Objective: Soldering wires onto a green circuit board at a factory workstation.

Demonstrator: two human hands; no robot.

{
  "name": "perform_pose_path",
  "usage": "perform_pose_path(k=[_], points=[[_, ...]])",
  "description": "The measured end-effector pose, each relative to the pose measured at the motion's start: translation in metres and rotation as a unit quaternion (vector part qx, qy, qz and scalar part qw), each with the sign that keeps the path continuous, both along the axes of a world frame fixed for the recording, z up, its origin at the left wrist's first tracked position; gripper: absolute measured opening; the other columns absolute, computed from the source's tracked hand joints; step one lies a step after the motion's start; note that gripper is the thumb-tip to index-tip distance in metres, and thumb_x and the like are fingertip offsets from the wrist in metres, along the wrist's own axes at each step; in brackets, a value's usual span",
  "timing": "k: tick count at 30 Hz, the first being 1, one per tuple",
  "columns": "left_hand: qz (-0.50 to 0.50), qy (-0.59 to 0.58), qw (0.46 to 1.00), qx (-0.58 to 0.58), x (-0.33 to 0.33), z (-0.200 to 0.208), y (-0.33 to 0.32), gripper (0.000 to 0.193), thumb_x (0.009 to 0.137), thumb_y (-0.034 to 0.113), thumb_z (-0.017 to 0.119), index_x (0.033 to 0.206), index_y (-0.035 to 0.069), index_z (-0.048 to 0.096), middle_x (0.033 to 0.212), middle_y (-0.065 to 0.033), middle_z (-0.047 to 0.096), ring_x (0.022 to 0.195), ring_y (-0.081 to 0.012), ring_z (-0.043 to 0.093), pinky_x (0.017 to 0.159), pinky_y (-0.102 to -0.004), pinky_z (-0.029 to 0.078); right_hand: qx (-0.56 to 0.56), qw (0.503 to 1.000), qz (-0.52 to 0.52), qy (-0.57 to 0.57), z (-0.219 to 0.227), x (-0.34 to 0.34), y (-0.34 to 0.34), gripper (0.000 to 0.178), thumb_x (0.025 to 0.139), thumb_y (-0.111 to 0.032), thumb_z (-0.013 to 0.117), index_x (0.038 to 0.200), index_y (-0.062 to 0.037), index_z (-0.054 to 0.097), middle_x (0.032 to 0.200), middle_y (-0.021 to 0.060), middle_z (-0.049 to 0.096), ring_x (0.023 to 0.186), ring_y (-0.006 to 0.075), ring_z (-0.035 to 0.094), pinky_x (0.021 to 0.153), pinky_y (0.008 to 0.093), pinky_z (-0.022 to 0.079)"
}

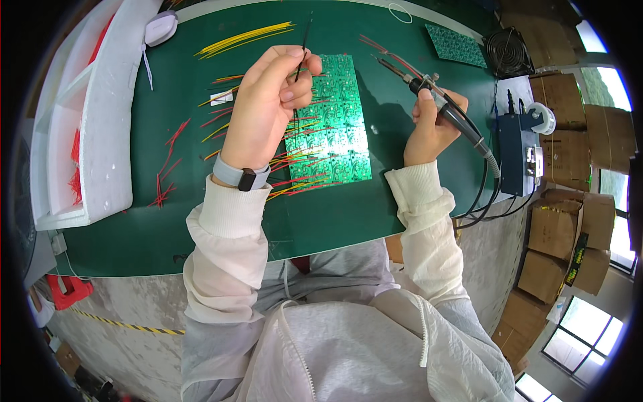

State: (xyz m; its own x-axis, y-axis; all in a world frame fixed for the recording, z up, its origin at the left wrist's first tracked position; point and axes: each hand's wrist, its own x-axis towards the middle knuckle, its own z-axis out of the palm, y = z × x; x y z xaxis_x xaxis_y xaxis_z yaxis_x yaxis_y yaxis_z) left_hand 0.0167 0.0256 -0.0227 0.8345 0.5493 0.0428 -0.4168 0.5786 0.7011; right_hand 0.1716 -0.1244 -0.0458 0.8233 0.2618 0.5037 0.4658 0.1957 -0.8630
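My left hand (268, 100) is raised over the left side of a green circuit board panel (338, 134) and pinches a thin black wire (303, 47) that points up and away. Red and yellow wires stick out from the panel's left edge, under my wrist. My right hand (432, 127) grips a black soldering iron (429, 90) like a pen, its tip pointing up-left above the mat, to the right of the panel. The iron's cable runs down to the right.
A green mat (415, 40) covers the bench. Loose yellow wires (244, 38) and red wires (167, 167) lie on it. A white foam tray (100, 134) sits left. A soldering station (519, 151), a small fan (509, 52) and another green board (455, 45) are right. Cardboard boxes (562, 228) stand beyond.
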Motion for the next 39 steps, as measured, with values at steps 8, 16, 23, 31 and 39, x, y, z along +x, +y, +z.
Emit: perform_pose_path(k=[8,16,23,31,39], points=[[0.1,0.092,0.976,0.173,-0.006,0.023,-0.012,0.02,0.091,0.018,0.056,0.098,0.0,0.06,0.084,-0.0004,0.056,0.056,-0.0016,0.033,0.05,-0.0192,0.027,-0.01,0.999,0.025,0.034,-0.001,0.001,-0.006,0.023,0.08,-0.005,0.067,0.093,-0.0007,0.048,0.079,0.0051,0.054,0.064,0.0077,0.052,0.058,0.0201,0.043],[0.146,0.235,0.85,0.447,-0.011,0.022,-0.023,0.009,0.081,0.008,0.068,0.083,0.0,0.064,0.069,0.0023,0.05,0.059,-0.0049,0.039,0.053,-0.0207,0.033,0.021,0.999,0.033,0.019,-0.003,-0.001,-0.004,0.027,0.079,-0.005,0.07,0.094,0.0002,0.049,0.081,0.005,0.055,0.067,0.0086,0.053,0.063,0.0209,0.046],[0.121,0.319,0.73,0.593,-0.018,0.0,-0.044,0.008,0.078,0.004,0.068,0.083,0.001,0.063,0.067,0.0008,0.042,0.06,-0.008,0.035,0.052,-0.0237,0.029,0.005,0.997,0.045,-0.058,-0.006,-0.008,-0.019,0.022,0.078,-0.001,0.065,0.092,-0.0005,0.048,0.065,0.0075,0.054,0.052,0.0099,0.049,0.047,0.021,0.038],[0.179,0.299,0.681,0.644,-0.015,-0.01,-0.047,0.008,0.076,0.004,0.071,0.082,0.004,0.066,0.066,0.0004,0.044,0.058,-0.0089,0.035,0.051,-0.0242,0.029,0.013,0.999,0.026,0.012,-0.002,-0.034,-0.05,0.02,0.075,-0.008,0.066,0.085,0.0006,0.05,0.066,0.0091,0.054,0.047,0.0112,0.047,0.043,0.0223,0.036],[0.171,0.305,0.666,0.659,-0.011,-0.013,-0.042,0.01,0.07,0.004,0.071,0.075,0.008,0.064,0.065,-0.0016,0.048,0.054,-0.0123,0.042,0.049,-0.0274,0.034,0.007,0.996,0.081,-0.018,-0.004,-0.037,-0.052,0.023,0.074,-0.01,0.066,0.086,0.0026,0.051,0.064,0.0107,0.054,0.047,0.0116,0.047,0.043,0.0222,0.036]])
